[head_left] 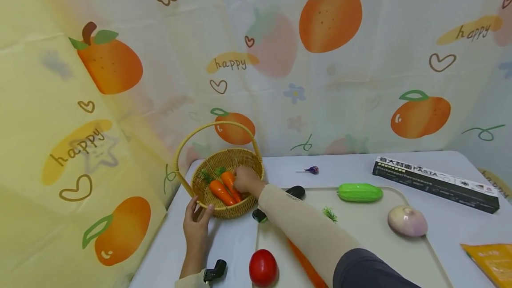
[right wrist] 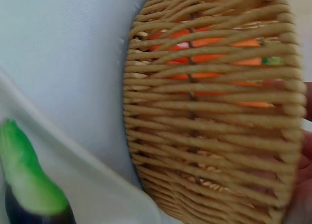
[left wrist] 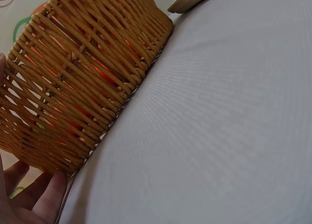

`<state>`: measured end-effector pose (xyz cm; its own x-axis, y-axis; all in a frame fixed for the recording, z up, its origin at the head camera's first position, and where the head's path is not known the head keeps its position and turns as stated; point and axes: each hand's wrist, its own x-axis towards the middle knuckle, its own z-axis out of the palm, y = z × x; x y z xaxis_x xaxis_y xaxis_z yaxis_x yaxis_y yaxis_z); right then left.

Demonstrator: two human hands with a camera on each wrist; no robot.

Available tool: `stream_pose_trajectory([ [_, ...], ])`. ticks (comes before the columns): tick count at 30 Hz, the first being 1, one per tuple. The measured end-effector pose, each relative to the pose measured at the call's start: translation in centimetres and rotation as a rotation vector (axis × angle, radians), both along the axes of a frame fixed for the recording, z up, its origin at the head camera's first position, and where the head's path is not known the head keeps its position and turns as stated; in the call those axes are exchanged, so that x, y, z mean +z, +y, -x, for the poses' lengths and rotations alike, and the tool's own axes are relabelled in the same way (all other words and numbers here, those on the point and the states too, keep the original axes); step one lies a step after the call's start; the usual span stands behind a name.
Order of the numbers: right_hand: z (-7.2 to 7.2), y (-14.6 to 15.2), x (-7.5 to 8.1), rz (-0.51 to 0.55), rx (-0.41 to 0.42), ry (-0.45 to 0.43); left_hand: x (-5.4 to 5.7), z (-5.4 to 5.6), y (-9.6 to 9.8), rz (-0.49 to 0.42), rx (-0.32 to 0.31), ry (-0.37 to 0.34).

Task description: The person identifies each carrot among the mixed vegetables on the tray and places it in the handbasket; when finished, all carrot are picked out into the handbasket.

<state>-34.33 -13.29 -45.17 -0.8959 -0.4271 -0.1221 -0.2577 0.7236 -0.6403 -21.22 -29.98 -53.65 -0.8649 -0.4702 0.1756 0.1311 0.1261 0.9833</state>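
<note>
A wicker basket (head_left: 240, 210) with a tall arched handle stands at the table's left back. My left hand (head_left: 198, 219) grips its near left side, thumb at the rim; in the left wrist view, fingers (left wrist: 51, 197) press low against the weave. Two orange toy carrots with green tops, a left carrot (head_left: 221, 191) and a right carrot (head_left: 230, 182), lie inside. Reaching over the right rim, my right hand (head_left: 249, 180) is down in the basket against the right carrot, fingertips hidden; I cannot tell whether it grips it. Through the weave, orange carrot (right wrist: 209, 58) shows in the right wrist view.
Right of the basket lies a cream tray (head_left: 372, 221) with an eggplant (right wrist: 39, 194), partly under my right arm, a green gourd-like vegetable (head_left: 360, 192), an onion (head_left: 407, 221) and a long orange piece (head_left: 306, 263). Around it are a tomato (head_left: 263, 268), lollipop (head_left: 312, 170), pasta box (head_left: 436, 186) and orange packet (head_left: 492, 261).
</note>
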Motion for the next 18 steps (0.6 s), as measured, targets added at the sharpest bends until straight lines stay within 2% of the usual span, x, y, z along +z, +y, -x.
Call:
stream_pose_trajectory([
  [3, -0.2, 0.9, 0.5, 0.089, 0.016, -0.030, -0.7, 0.3, -0.1, 0.010, 0.016, 0.017],
  [7, -0.8, 3.2, 1.5, 0.273, 0.046, -0.098, -0.8, 0.6, -0.1, 0.012, 0.023, 0.026],
  [9, -1.1, 4.7, 2.0, 0.333, 0.052, -0.103, -0.5, 0.6, 0.0, 0.009, 0.015, 0.013],
  [13, -1.8, 8.0, 3.1, 0.415, 0.033, -0.085, 0.9, 0.1, 0.5, -0.009, -0.011, -0.006],
  [16, -2.9, 10.3, 3.3, 0.475, 0.005, -0.103, 1.8, -0.5, 0.8, 0.006, -0.015, -0.020],
  [18, -3.9, 11.7, 3.1, 0.503, -0.017, -0.126, 2.0, -0.9, 0.9, 0.018, -0.015, -0.028],
])
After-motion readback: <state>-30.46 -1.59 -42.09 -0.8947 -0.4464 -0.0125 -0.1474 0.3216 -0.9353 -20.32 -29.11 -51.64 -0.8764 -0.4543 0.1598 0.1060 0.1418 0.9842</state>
